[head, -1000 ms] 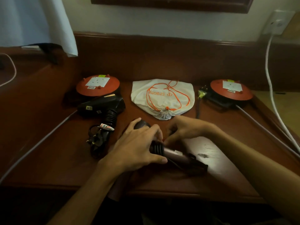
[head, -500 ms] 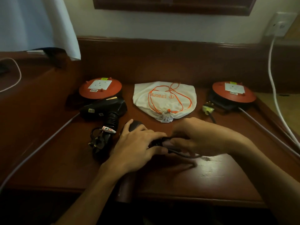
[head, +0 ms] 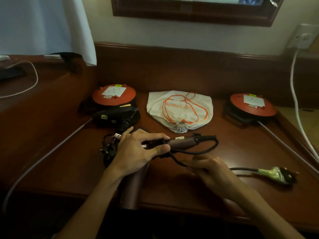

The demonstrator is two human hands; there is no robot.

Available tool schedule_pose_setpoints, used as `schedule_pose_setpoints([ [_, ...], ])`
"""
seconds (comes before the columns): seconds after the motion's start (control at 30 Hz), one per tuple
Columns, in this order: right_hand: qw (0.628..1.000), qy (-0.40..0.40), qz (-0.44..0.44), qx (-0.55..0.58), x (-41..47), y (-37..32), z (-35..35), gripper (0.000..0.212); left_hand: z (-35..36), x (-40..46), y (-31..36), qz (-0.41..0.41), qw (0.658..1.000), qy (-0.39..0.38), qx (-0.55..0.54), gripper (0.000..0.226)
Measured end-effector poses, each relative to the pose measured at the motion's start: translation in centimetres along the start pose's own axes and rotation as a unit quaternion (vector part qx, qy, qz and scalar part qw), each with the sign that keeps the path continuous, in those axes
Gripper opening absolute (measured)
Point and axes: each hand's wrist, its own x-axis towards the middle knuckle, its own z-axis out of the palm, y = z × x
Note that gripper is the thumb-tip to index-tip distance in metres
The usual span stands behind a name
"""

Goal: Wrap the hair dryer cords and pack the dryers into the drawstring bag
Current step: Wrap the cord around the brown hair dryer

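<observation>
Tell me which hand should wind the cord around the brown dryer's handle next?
The right hand, probably: it already holds the cord, while the left hand grips the brown dryer steady.

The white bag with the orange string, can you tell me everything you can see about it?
The white bag looks like soft cream cloth. It lies flat on the brown wooden desk, toward the back, between two round red cord reels. Its mouth faces the person and is pulled shut into a gathered pucker. A thin orange drawstring loops loosely across its top. Orange lettering on it reads upside down from here. Neither hand touches it, and both hair dryers are outside it.
</observation>
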Motion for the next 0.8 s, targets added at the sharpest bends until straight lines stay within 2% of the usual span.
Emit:
schedule_pose_setpoints([
  [0.07, 0.999, 0.038, -0.003, -0.008, 0.7, 0.6, 0.5, 0.039, 0.2, 0.0, 0.2, -0.010, 1.000, -0.002, 0.001, 0.044],
  [0.17, 0.998, 0.053, 0.022, 0.002, 1.9, 0.6, 0.4, 0.027, -0.1, 0.0, 0.2, -0.010, 1.000, -0.026, -0.005, 0.044],
  [0.3, 0.992, -0.054, 0.117, -0.007, 5.6, 3.2, -1.0, 0.026, -0.8, -0.6, 0.4, 0.004, 0.997, -0.081, -0.012, 0.044],
  [0.4, 0.984, -0.127, 0.123, -0.032, 7.8, 3.3, -2.6, 0.035, -0.3, -0.8, 1.2, 0.023, 0.990, -0.111, 0.089, 0.065],
  [0.47, 0.982, -0.152, 0.104, -0.035, 9.0, 1.9, -3.8, 0.042, 0.4, -0.7, 1.9, 0.024, 0.977, -0.137, 0.159, 0.082],
  [0.6, 0.987, -0.151, 0.045, -0.025, 10.2, -1.3, -4.5, 0.037, 1.4, -0.6, 3.0, 0.006, 0.964, -0.149, 0.222, 0.092],
  [0.67, 0.986, -0.160, 0.043, -0.008, 9.8, -2.7, -4.5, 0.032, 1.7, -0.6, 3.2, -0.004, 0.955, -0.147, 0.259, 0.087],
  [0.8, 0.982, -0.182, 0.052, 0.009, 8.2, -4.0, -4.5, 0.024, 2.0, -0.8, 3.0, 0.016, 0.935, -0.139, 0.326, 0.055],
])
